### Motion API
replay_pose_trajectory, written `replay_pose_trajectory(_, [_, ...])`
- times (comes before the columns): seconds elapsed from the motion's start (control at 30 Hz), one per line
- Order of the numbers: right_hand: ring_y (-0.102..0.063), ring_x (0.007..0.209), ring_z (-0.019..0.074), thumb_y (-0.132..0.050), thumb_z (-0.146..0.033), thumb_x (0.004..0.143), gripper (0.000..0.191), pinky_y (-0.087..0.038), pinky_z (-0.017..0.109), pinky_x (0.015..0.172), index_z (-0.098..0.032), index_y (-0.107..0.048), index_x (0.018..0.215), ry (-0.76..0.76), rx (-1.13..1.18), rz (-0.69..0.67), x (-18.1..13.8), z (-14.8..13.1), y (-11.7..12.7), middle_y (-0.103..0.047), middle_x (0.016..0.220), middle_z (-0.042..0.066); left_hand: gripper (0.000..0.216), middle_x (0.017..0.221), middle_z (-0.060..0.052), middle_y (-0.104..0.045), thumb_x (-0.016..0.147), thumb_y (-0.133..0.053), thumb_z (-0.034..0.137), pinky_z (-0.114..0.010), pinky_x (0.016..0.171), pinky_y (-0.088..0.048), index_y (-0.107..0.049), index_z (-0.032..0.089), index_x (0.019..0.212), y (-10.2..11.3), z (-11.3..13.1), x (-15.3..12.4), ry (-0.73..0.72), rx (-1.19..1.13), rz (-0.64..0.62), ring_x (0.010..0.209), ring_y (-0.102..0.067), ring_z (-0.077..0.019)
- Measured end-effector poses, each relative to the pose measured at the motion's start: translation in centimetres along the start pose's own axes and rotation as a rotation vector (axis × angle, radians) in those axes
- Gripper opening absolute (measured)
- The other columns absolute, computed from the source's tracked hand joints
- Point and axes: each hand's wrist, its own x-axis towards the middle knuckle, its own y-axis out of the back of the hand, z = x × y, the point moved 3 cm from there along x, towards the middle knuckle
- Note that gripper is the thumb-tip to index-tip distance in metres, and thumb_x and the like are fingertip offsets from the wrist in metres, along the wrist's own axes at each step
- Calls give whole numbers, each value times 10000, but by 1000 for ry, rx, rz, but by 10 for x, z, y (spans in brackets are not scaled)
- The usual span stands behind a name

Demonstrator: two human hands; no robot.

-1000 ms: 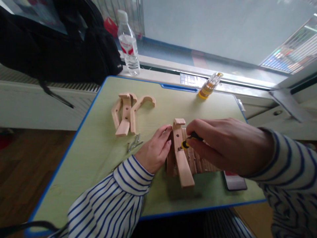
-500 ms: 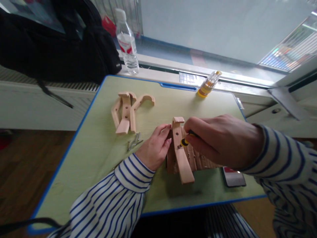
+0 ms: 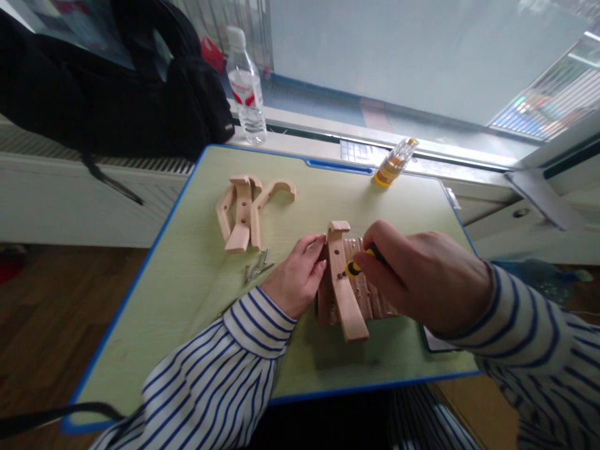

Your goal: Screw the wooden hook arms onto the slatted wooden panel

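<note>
A wooden hook piece (image 3: pixel 344 287) lies across a slatted wooden board (image 3: pixel 370 294) on the green desk (image 3: pixel 187 294). My left hand (image 3: pixel 297 278) presses against the left side of the hook piece, fingers curled on it. My right hand (image 3: pixel 417 278) is closed round a small black and yellow screwdriver (image 3: pixel 356 265), whose tip points at a hole in the hook piece. Both sleeves are blue and white striped.
Spare wooden hooks (image 3: pixel 246 209) lie at the desk's back left, loose screws (image 3: pixel 257 269) beside them. A yellow screwdriver handle (image 3: pixel 391 164) stands at the back edge. A water bottle (image 3: pixel 244 84) and black backpack (image 3: pixel 107 81) rest on the sill. A phone (image 3: pixel 434 344) peeks out under my right wrist.
My right hand has shifted slightly with the screwdriver against the hook piece; the view has drifted a little. My left hand stays in place.
</note>
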Motion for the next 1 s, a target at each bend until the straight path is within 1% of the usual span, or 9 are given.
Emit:
replay_pose_trajectory(0.1, [-385, 483, 102, -291, -388, 908, 287, -176, 272, 485, -175, -476, 855, 26, 6, -16, 3, 4, 2, -529, 614, 2, 410, 1294, -112, -460, 897, -380, 179, -410, 1085, -332, -418, 138, 1303, -1, -1, -1, 1, -4, 9, 1218, -437, -216])
replay_pose_trajectory(0.17, [-424, 540, 107, -298, -362, 907, 274, -197, 271, 498, -169, -489, 870, 93, 27, -10, 6, 5, 3, -569, 721, 29, 408, 1302, -122, -454, 897, -382, 182, -395, 1092, -321, -421, 113, 1297, -1, -1, -1, 8, -2, 3, 1221, -432, -211])
replay_pose_trajectory(0.23, [-435, 570, 109, -311, -342, 905, 258, -211, 268, 507, -166, -500, 900, 174, 50, -3, 9, 5, 3, -577, 768, 35, 404, 1298, -126, -456, 897, -380, 181, -377, 1092, -319, -429, 99, 1289, 0, 0, 0, 9, -4, -9, 1220, -433, -204])
replay_pose_trajectory(0.37, [-394, 536, 100, -312, -351, 916, 255, -214, 263, 511, -174, -496, 933, 259, 54, -39, 12, 5, 4, -569, 723, 14, 405, 1285, -116, -464, 893, -380, 174, -381, 1078, -335, -433, 118, 1291, 2, 1, 1, 2, -16, -20, 1212, -437, -203])
replay_pose_trajectory(0.47, [-353, 503, 94, -298, -360, 917, 256, -212, 258, 507, -179, -478, 900, 287, 87, -125, 14, 6, 7, -536, 663, -4, 408, 1276, -117, -472, 889, -385, 172, -396, 1074, -342, -435, 120, 1291, 2, 1, 1, -5, -18, -14, 1206, -441, -212])
replay_pose_trajectory(0.57, [-360, 503, 100, -317, -312, 889, 211, -220, 256, 508, -168, -467, 918, 324, 123, -201, 15, 5, 13, -515, 646, -4, 409, 1275, -121, -471, 889, -384, 175, -404, 1073, -343, -433, 119, 1291, 1, 0, 1, -3, -18, -12, 1194, -451, -217])
replay_pose_trajectory(0.67, [-385, 516, 107, -321, -273, 877, 199, -231, 255, 516, -163, -473, 942, 309, 110, -245, 16, 5, 16, -522, 657, 4, 412, 1285, -126, -461, 887, -385, 177, -400, 1083, -330, -432, 112, 1291, 0, 0, 0, 1, -16, -10, 1205, -441, -220])
replay_pose_trajectory(0.8, [-393, 523, 112, -301, -284, 892, 207, -239, 254, 517, -167, -468, 929, 310, 105, -272, 17, 4, 16, -527, 675, 12, 427, 1275, -114, -469, 889, -377, 170, -405, 1079, -335, -416, 130, 1312, 0, 0, -1, 3, -16, -5, 1203, -443, -219])
replay_pose_trajectory(1.0, [-389, 533, 113, -284, -282, 902, 208, -246, 255, 517, -160, -451, 922, 324, 125, -255, 18, 3, 15, -528, 688, 23, 445, 1253, -105, -480, 894, -359, 161, -403, 1074, -339, -397, 148, 1337, 1, 2, 0, -21, -13, 0, 1194, -446, -213])
